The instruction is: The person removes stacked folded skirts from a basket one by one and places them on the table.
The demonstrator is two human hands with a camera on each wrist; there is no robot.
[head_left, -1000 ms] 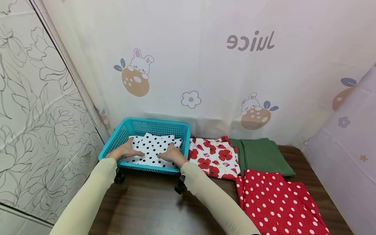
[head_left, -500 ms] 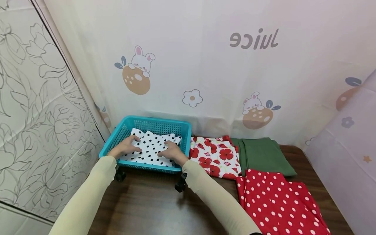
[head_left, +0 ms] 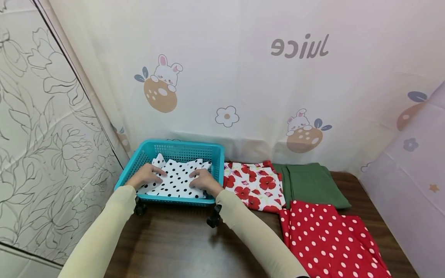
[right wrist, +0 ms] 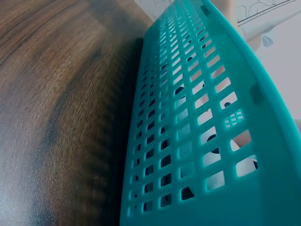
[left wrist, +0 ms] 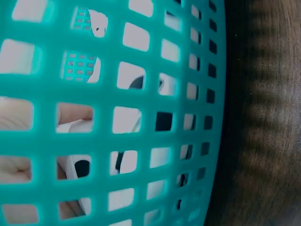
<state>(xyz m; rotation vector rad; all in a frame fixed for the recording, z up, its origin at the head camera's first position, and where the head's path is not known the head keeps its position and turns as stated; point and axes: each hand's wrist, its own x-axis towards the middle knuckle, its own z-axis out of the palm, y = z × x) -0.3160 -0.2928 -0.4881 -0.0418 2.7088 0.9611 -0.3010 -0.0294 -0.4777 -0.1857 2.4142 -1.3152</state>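
Note:
A white cloth with black dots (head_left: 179,178) lies loosely folded inside a turquoise plastic basket (head_left: 217,158). Over the cloth's left side, my left hand (head_left: 146,175) reaches in and grips it with bent fingers. My right hand (head_left: 206,182) holds the cloth's right side, its thumb and fingers curled. Through the basket mesh, the left wrist view shows part of the left hand (left wrist: 18,167) with a dotted piece of cloth (left wrist: 81,167) by its fingers. The right wrist view is mostly the basket's front wall (right wrist: 188,117), which hides the right hand's fingertips.
Right of the basket lies a folded red-flowered white cloth (head_left: 255,185), then a folded green cloth (head_left: 314,183). A red cloth with white dots (head_left: 326,239) lies nearer, at the right. All rest on a dark wooden table (head_left: 194,239), with printed curtains (head_left: 243,69) behind.
The basket has shifted slightly left and toward me. The dotted cloth has been rearranged, its upper left corner now standing up. Both hands stay inside the basket with their fingers drawn in slightly.

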